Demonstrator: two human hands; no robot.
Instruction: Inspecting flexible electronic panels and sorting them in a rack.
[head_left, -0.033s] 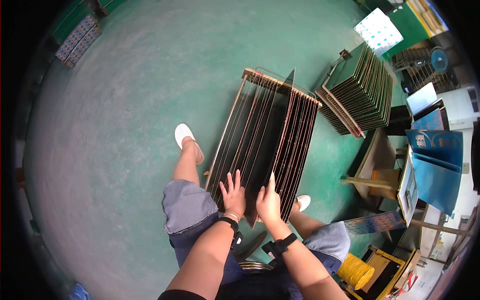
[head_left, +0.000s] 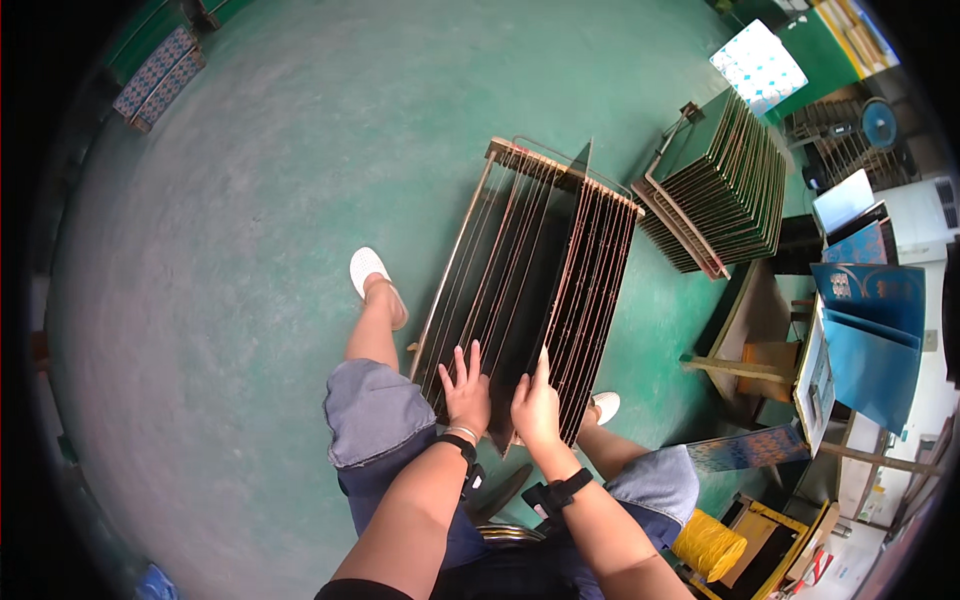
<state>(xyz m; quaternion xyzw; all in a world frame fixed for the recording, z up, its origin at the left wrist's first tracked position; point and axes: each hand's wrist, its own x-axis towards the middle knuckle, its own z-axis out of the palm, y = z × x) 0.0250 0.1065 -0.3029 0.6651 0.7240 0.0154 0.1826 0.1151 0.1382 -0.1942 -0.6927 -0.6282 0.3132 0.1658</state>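
Observation:
A wire drying rack (head_left: 490, 265) with a wooden bar at its far end lies on the floor between my legs. One thin dark panel (head_left: 556, 275) stands on edge among its wires, its near corner showing between my wrists. My left hand (head_left: 468, 395) rests at the near end of the rack, left of the panel, fingers spread. My right hand (head_left: 537, 405) straddles the panel's upper edge, thumb on one side and fingers on the other, the index finger stretched along it. The lower part of the panel is hidden among the wires.
Another rack (head_left: 715, 185), filled with several dark panels, stands at the far right. Beyond it are a fan (head_left: 879, 124) and a patterned white board (head_left: 760, 65). Blue panels (head_left: 870, 350) lean by a wooden stand on the right. A yellow roll (head_left: 710, 543) lies near my right knee.

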